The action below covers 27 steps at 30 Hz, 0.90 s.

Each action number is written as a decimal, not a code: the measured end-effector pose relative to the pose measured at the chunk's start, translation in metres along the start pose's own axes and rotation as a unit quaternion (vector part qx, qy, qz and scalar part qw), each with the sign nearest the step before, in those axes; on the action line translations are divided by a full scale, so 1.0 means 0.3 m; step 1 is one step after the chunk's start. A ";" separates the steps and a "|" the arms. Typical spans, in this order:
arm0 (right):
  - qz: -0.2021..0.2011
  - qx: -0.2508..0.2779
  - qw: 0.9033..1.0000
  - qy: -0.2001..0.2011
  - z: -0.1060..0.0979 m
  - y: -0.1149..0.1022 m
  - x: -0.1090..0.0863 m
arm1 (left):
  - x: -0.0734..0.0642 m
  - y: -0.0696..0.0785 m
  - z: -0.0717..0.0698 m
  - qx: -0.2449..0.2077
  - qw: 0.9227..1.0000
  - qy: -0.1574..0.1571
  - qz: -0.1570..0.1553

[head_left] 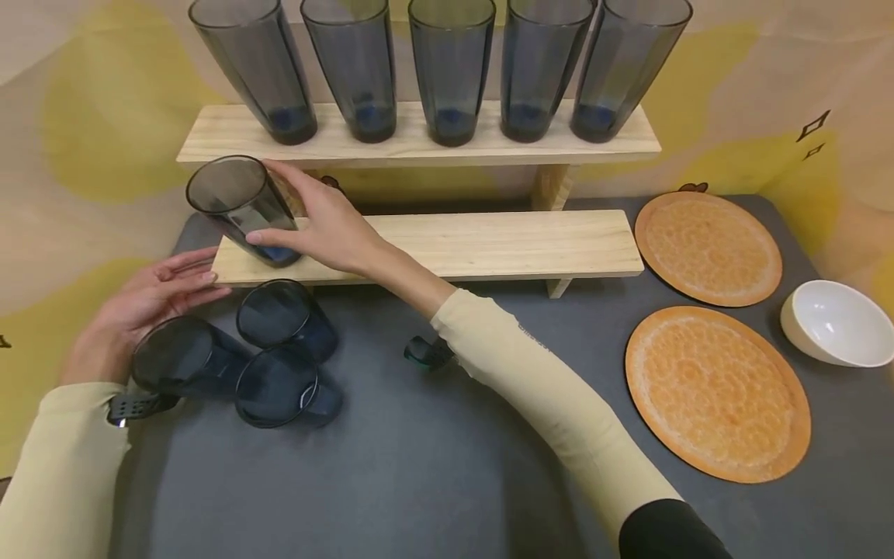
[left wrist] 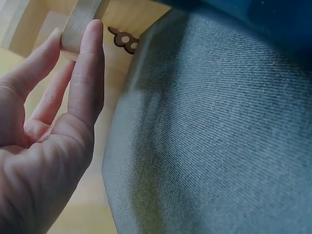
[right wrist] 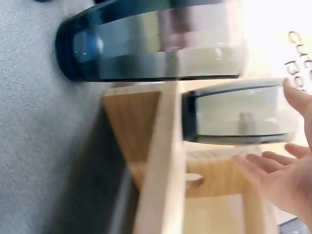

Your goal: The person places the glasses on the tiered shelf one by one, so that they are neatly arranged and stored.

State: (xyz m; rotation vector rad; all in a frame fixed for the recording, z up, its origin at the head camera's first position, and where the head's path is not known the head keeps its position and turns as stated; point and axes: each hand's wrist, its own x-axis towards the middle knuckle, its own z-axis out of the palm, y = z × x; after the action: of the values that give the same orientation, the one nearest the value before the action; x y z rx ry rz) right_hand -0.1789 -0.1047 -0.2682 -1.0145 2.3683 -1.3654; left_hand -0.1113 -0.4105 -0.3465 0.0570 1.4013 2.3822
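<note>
**On the lower shelf [head_left: 475, 244], left end: one glass [head_left: 240, 211] standing!**

Right hand [head_left: 328, 223] flanks it, thumb and fingers apart, unclamped; left hand [head_left: 157, 299], fingers straight, touches the shelf's end. Placing, I'd judge; next calls for a clean withdrawal.

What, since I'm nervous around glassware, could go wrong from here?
The right hand might nudge the tapered blue-grey glass tumbler beside it off the left end of the lower pale wooden shelf. The left hand, at that shelf's end, could jog it. Three dark blue glass tumblers sit close to that hand and could get knocked over.
</note>
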 end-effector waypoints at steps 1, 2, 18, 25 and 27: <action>0.000 -0.015 1.000 0.002 -0.008 -0.006 -0.012 | 0.001 -0.002 -0.002 -0.001 1.000 -0.001 -0.002; -0.001 -0.027 1.000 0.006 -0.016 -0.013 -0.023 | 0.002 -0.002 -0.005 -0.005 1.000 -0.004 -0.003; -0.094 0.125 0.986 -0.056 0.035 0.050 -0.211 | 0.006 -0.011 -0.006 0.028 0.999 0.017 -0.017; -0.079 0.121 0.984 -0.102 0.107 0.111 -0.223 | 0.011 -0.011 -0.009 0.018 1.000 0.010 -0.013; -0.064 0.127 0.984 -0.111 0.121 0.128 -0.224 | 0.011 -0.012 -0.011 0.002 1.000 -0.005 -0.011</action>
State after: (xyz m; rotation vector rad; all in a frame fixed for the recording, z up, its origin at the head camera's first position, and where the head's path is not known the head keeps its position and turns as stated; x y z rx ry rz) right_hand -0.1286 -0.0721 -0.3293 -1.1903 1.9425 -1.4674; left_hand -0.1141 -0.4105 -0.3519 0.0534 1.3957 2.3576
